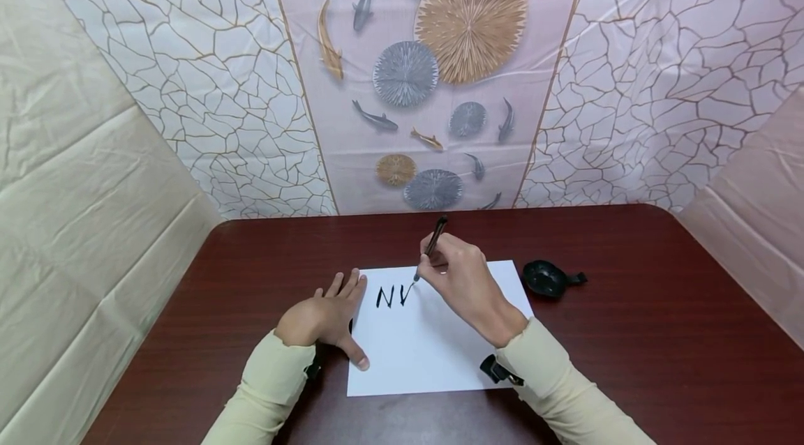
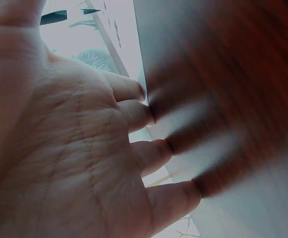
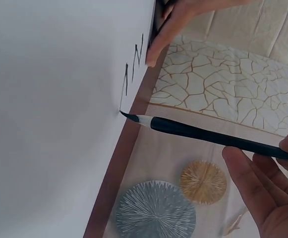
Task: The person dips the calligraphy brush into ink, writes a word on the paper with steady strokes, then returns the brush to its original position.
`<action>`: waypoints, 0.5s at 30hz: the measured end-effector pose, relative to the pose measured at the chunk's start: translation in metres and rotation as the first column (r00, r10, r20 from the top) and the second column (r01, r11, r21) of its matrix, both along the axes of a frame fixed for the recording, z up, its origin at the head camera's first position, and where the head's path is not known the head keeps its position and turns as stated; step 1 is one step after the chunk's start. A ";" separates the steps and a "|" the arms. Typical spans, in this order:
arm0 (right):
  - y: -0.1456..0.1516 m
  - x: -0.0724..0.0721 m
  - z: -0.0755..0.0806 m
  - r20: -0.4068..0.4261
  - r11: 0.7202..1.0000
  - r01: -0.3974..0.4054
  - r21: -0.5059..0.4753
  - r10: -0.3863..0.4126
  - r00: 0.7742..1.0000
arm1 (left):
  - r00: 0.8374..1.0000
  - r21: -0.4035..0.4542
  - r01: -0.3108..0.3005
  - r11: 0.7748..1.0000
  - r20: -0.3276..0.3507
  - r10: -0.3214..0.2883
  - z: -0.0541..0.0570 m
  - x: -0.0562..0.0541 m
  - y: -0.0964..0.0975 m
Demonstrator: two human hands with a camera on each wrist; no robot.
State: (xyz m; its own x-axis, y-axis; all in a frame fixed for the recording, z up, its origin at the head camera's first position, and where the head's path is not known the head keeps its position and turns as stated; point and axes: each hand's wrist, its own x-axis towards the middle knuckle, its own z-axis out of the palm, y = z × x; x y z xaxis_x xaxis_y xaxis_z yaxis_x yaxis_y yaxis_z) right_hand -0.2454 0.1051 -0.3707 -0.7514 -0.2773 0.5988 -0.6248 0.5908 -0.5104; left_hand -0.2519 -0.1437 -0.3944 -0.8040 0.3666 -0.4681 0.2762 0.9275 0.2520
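A sheet of white paper (image 1: 421, 354) lies on the dark red table, with an "N" and black strokes like a "V" beside it near its upper left. My right hand (image 1: 466, 282) pinches a dark-handled paintbrush (image 3: 198, 134) between thumb and fingers. In the right wrist view the inked bristle tip meets the paper at the end of the last stroke. Along the sheet's left edge my left hand (image 1: 328, 319) rests with fingers spread, its thumb on the paper. The left wrist view shows that palm and its straight fingertips on the surface.
To the right of the paper sits a small black dish (image 1: 548, 279) with a short handle. Behind the table (image 1: 659, 333) hangs a patterned cloth (image 1: 402, 138), and plain cream cloth (image 1: 88, 222) closes off the left side.
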 end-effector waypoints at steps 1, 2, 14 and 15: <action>0.001 0.000 0.001 -0.003 1.000 0.002 -0.003 -0.002 1.000 | 1.000 -0.002 0.001 1.000 0.001 -0.001 0.000 0.000 0.000; 0.002 0.001 0.003 -0.007 1.000 0.003 -0.008 -0.003 1.000 | 1.000 -0.004 0.001 1.000 0.002 -0.001 0.000 0.000 0.001; 0.015 0.011 0.005 0.036 0.997 0.057 -0.054 -0.055 0.998 | 1.000 0.014 0.007 1.000 0.005 -0.007 0.001 -0.002 0.000; 0.015 0.011 0.004 0.041 0.997 0.053 -0.054 -0.051 0.998 | 1.000 0.020 0.004 1.000 0.006 -0.004 0.000 -0.001 -0.001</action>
